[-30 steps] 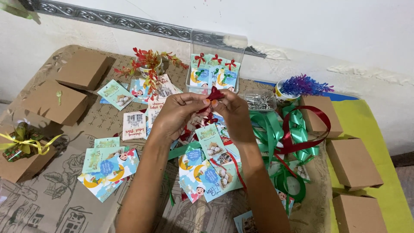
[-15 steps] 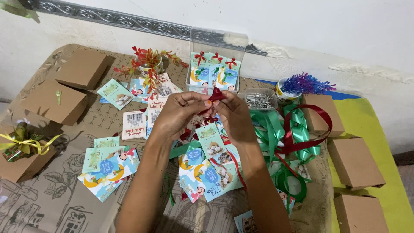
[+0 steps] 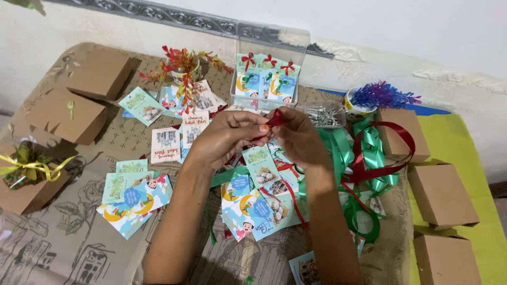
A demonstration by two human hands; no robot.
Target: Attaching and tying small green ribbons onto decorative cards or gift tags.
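Red ribbon (image 3: 275, 119) is getting pinched between our left hand (image 3: 224, 138) and right hand (image 3: 301, 138), both gripping it up above the gift tags (image 3: 259, 203) so we're seeing the little bow.

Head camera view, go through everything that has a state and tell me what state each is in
left hand, pinching the red ribbon
right hand, pinching the same ribbon
clear plastic box, lid open, bowed cards standing inside
brown box with yellow ribbon, closed and tied
plain brown boxes, closed
green ribbon, loose, untied
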